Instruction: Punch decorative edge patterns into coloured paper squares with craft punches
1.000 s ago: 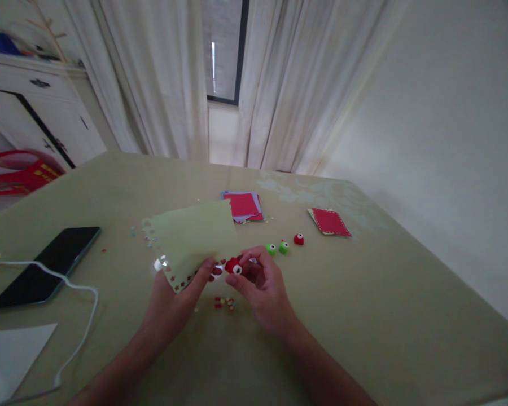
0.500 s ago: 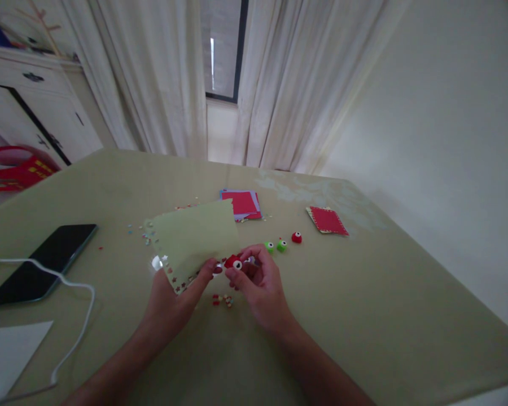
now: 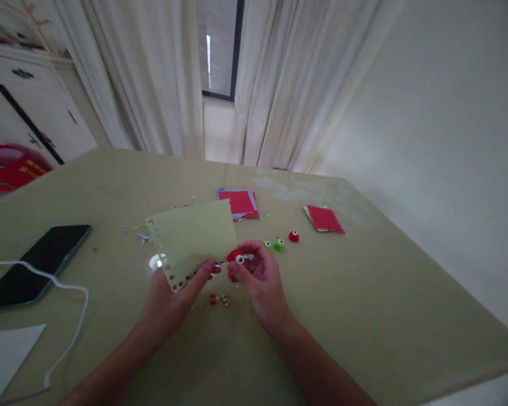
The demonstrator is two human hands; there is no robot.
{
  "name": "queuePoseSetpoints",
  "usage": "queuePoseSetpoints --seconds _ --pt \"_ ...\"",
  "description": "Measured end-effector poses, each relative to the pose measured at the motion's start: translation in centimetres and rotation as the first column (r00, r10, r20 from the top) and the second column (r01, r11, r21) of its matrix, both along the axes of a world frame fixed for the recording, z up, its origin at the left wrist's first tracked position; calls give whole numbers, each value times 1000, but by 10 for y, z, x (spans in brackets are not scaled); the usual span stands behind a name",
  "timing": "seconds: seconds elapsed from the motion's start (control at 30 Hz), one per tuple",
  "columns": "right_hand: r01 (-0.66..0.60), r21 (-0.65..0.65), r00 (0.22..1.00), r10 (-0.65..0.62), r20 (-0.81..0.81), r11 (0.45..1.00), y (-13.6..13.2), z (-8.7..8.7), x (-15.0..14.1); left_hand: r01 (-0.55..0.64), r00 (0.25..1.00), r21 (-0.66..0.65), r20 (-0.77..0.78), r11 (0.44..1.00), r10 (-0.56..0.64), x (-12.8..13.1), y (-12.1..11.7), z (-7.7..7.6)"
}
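A sheet of pale green paper (image 3: 195,231) is tilted up off the table, its lower edge pinched by my left hand (image 3: 175,299), thumb on top. Star-shaped holes run along its left and lower edges. My right hand (image 3: 258,276) is closed on a small red craft punch (image 3: 236,256) with a white-and-black eye, right at the paper's lower right corner. Whether the paper sits in its slot, I cannot tell. Beyond my right fingers stand two green punches (image 3: 278,243) and another red punch (image 3: 294,236). Tiny coloured paper cut-outs (image 3: 220,299) lie below my hands.
Stacked red and purple paper squares (image 3: 239,203) lie behind the sheet. Another red square (image 3: 325,219) with a punched border rests to the right. A phone (image 3: 38,262), a white cable (image 3: 82,316) and white paper (image 3: 8,355) occupy the left side. More cut-outs (image 3: 144,238) are scattered nearby.
The red punch and my right fingers have shifted slightly right and up relative to the paper's corner. My left hand keeps its hold on the sheet. The whole view has moved a little.
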State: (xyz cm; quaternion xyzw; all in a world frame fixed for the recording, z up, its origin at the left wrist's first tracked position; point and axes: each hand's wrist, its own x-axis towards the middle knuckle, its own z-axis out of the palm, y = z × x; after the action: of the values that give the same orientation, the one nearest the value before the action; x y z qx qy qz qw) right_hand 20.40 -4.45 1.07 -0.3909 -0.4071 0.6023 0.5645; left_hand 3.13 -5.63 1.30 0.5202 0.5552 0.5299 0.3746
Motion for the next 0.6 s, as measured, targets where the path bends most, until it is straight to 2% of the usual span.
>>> queuePoseSetpoints --seconds 0.13,0.33,0.43,0.6 --pt "-57 -21 997 56 -51 998 1 -1 2 14 1000 -6 12 1000 -14 1 0 1" --pt "-73 -119 985 52 -164 990 3 -4 3 32 999 13 1 999 -32 1 -1 -5" --pt "-116 -133 986 98 -135 984 4 -7 3 36 998 29 -43 999 -34 1 -1 -7" --pt "-132 -80 990 127 -56 988 3 -6 5 77 996 8 -37 997 -77 1 0 -8"
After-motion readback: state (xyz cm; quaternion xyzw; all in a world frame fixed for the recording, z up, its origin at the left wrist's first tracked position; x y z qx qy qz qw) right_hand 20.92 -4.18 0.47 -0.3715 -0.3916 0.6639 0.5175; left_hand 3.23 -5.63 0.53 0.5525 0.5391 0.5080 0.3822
